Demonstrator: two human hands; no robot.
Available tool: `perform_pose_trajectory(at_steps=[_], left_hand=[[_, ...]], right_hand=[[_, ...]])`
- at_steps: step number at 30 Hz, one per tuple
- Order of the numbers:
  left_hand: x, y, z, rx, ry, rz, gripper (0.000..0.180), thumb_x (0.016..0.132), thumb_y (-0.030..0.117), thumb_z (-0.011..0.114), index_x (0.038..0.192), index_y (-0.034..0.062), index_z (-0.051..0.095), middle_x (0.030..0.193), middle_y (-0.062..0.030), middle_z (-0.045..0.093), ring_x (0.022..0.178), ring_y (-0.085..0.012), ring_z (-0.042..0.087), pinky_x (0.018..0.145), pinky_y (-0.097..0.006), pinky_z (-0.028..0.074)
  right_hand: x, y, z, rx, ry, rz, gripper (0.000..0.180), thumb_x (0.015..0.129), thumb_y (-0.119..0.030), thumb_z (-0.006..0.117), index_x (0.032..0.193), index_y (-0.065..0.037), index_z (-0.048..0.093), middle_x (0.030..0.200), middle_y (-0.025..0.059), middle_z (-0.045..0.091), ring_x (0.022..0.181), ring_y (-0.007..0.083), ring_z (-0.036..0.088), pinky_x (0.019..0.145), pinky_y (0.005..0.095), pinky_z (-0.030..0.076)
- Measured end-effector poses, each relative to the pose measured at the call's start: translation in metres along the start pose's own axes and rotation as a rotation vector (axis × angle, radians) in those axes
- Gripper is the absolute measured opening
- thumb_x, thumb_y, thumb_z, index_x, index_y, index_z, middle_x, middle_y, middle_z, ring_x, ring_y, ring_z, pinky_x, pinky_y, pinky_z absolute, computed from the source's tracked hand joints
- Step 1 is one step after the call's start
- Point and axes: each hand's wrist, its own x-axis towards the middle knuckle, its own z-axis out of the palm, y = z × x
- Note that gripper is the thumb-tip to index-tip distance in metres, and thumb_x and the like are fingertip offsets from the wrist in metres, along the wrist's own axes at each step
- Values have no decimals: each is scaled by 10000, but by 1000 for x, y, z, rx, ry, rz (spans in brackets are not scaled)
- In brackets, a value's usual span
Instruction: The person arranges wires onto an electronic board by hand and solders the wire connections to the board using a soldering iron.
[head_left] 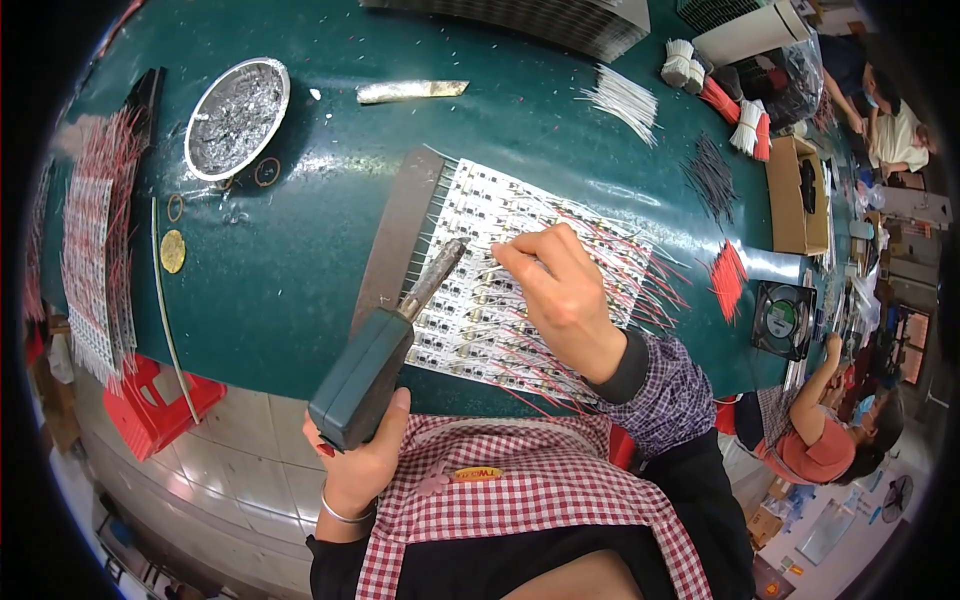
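Note:
My left hand (pixel 365 455) is wrapped round the dark green handle of a soldering iron (pixel 362 375). Its metal tip reaches up and to the right, over a white panel of small circuit boards (pixel 455 290). My right hand (pixel 565 295) is closed in a pinch above the panel, just right of the iron's tip. A thin wire seems to be between its fingertips, mostly hidden by them. Rows of white and red wires (pixel 665 285) stick out from the panel toward the right. A flat dark metal bar (pixel 395 235) lies along the panel's left edge.
A silver bowl of solder scraps (pixel 238 120) stands at the back left. Wired panels (pixel 90 260) hang over the left edge. White wires (pixel 625 105), black wires (pixel 712 175), red wires (pixel 728 282), a cardboard box (pixel 797 195) and a fan (pixel 783 318) lie right. Co-workers (pixel 835 430) sit beyond.

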Motion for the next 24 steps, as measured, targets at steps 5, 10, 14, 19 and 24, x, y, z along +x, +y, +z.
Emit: perform_pose_trajectory(at_steps=[5,10,14,19,24], left_hand=[[-1,-3,-2,13,-31,11,250,824,-68,686,1072,-55,653,757,-22,620,545,-53,503,482,-207,376],[1,10,3,-49,31,-149,137,757,15,764,873,-11,697,760,-66,695,610,-130,641,575,-273,490],[0,6,2,-12,22,-116,147,751,17,768,875,-12,694,758,-72,694,604,-144,644,575,-277,487],[1,8,2,43,-6,-42,164,743,20,770,883,-13,691,760,-79,693,596,-166,647,574,-288,486],[-1,3,0,68,-16,-57,159,749,20,764,884,-18,689,767,-83,692,603,-169,648,576,-290,487]], right_hand=[[0,1,-1,7,4,9,425,630,117,598,1043,18,627,955,121,592,857,271,564,694,350,495],[-1,0,-1,6,-17,25,416,639,114,594,1041,14,625,960,122,586,873,277,562,701,356,495],[-1,0,0,9,-19,30,409,649,109,592,1046,13,620,962,124,582,882,280,559,709,363,495],[-1,0,0,-12,-19,27,403,656,104,593,1048,13,617,956,122,579,879,279,558,711,363,495],[-1,0,0,-17,-18,22,396,661,98,598,1047,12,615,952,121,580,873,277,559,705,364,496]])
